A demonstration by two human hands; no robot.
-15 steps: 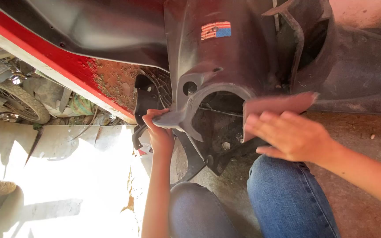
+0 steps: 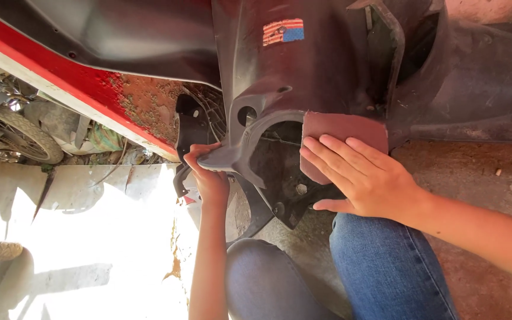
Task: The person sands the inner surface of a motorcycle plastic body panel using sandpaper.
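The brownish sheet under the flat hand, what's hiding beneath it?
The right hand presses the brownish sheet against the dark plastic panel. The panel surface directly beneath is covered. The left hand grips the panel's edge.

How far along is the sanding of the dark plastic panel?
In hand: the right hand presses a reddish sanding sheet flat on the dark plastic panel, while the left hand has its grip on the panel's pointed edge. Done: hard to tell. Left: most of the panel looks dusty.

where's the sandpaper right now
In the head view the reddish-brown sandpaper sits right of centre, pressed flat under the right hand against the dark plastic panel, beside the curved cutout whose edge the left hand grips.
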